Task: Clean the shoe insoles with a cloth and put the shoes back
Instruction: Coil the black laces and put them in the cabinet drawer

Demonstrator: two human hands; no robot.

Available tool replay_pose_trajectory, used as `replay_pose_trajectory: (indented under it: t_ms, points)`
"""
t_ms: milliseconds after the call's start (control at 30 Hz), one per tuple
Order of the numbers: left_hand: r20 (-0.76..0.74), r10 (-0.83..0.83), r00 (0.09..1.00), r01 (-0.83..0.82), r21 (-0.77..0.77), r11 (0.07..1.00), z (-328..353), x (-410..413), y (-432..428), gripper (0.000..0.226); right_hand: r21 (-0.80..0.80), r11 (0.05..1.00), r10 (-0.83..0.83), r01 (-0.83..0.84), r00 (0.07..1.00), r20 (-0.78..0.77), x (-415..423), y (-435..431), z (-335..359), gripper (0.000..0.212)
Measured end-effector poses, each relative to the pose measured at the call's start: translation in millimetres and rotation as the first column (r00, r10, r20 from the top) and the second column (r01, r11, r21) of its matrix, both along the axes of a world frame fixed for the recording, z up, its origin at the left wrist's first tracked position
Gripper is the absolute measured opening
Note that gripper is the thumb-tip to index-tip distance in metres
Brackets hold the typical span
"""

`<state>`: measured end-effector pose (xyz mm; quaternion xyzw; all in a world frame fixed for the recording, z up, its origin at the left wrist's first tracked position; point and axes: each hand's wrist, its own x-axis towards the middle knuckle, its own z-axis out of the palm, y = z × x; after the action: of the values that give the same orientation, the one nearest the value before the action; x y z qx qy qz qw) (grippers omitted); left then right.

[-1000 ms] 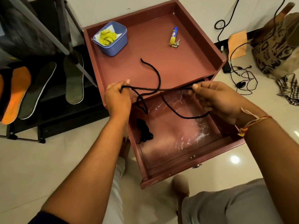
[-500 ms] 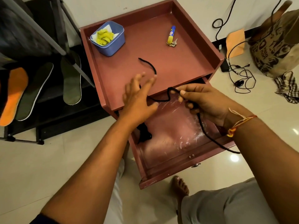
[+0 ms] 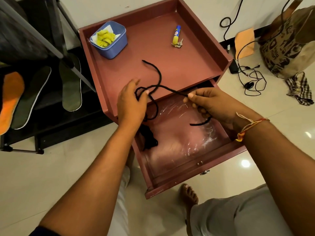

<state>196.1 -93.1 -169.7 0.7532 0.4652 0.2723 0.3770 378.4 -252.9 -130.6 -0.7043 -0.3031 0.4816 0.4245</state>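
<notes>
A thin black cord [image 3: 159, 77] is being held above the reddish wooden table's [image 3: 170, 57] open drawer [image 3: 179, 150], looped round the left hand [image 3: 131, 104] and pinched by the right hand [image 3: 209, 103]. An orange insole [image 3: 10, 99] and two grey insoles [image 3: 71, 82] are being propped on the black rack [image 3: 51, 130], left.

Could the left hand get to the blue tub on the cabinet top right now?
Probably yes: only bare cabinet top lies between the left hand and the blue tub. But the black lace is looped round its fingers, so it would have to drop or drag that.
</notes>
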Motion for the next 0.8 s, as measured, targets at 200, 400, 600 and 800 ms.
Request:
replay_pose_trajectory:
  t_ms: [200, 400, 600, 800]
  points:
    - [-0.058, -0.583, 0.810, 0.579, -0.074, 0.812, 3, 14, -37, 0.075, 0.028, 0.998, 0.056, -0.055, 0.998, -0.034, -19, 10, 1, 0.029]
    - [0.000, -0.481, 0.877, 0.481, 0.047, 0.876, 3, 14, -31, 0.019, 0.037, 0.998, 0.047, -0.041, 0.983, -0.179, -18, 9, 1, 0.031]
    - [0.238, -0.139, 0.961, 0.170, -0.113, 0.979, 4, 13, -19, 0.009, -0.031, 0.994, 0.090, -0.107, 0.936, -0.341, -13, 5, -2, 0.031]
    - [0.242, -0.027, 0.970, 0.069, -0.166, 0.984, 0, 13, -17, 0.015, -0.053, 0.983, 0.122, -0.177, 0.838, -0.531, -16, 6, -2, 0.024]
